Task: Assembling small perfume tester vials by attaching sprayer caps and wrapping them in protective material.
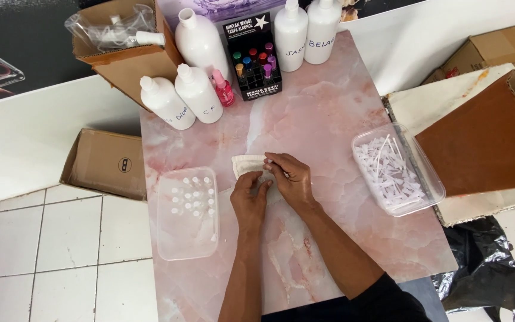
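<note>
Slippage looks the likeliest trouble: the small clear piece pinched at the right hand [292, 177] fingertips could drop and roll across the smooth pink desk [329, 107], since the grip seems light. That hand is curled, fingers nearly closed, over a cream cloth [247, 163] lying at desk centre. Left hand [250, 200], half bent, presses the cloth's near edge. At nine o'clock sits a clear tray of vials [187, 213]; at three, a tray of white sticks [396, 173]; at twelve, white bottles [201, 45], easily knocked over
</note>
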